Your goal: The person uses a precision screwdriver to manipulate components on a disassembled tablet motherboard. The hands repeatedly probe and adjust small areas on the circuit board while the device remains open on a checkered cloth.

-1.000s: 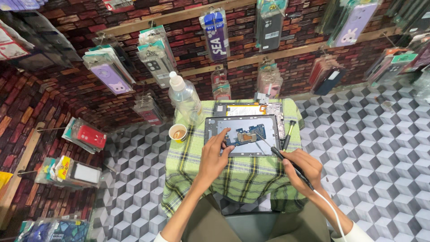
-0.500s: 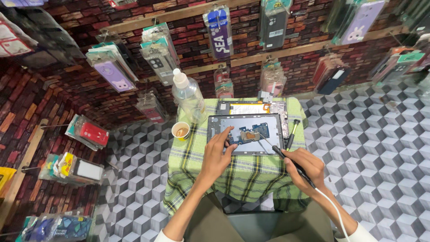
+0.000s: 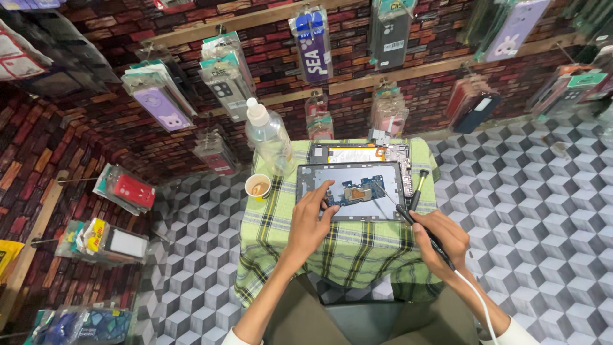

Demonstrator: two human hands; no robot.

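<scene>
An opened tablet (image 3: 351,191) lies flat near the middle of the surface (image 3: 338,246), which is draped in a green plaid cloth. Its back is off, showing a grey inner plate with a blue circuit board and a copper-coloured patch at the centre. The left hand (image 3: 311,220) rests on the tablet's near left corner, fingers spread and pressing on the exposed inside beside the board, gripping nothing. The right hand (image 3: 440,239) is closed around a dark pen-shaped tool (image 3: 418,223) with a white cable trailing from its rear end toward the person's sleeve; the tool's thin tip reaches in over the tablet's right half toward the board.

Just right of the tablet lies a black-handled screwdriver (image 3: 416,186). Behind the tablet, touching its far edge, is a second opened device (image 3: 361,153) with an orange strip. To the left stand a small paper cup (image 3: 259,186) and a clear plastic bottle (image 3: 268,137). Packaged phone cases (image 3: 313,41) hang on the brick-patterned wall behind.
</scene>
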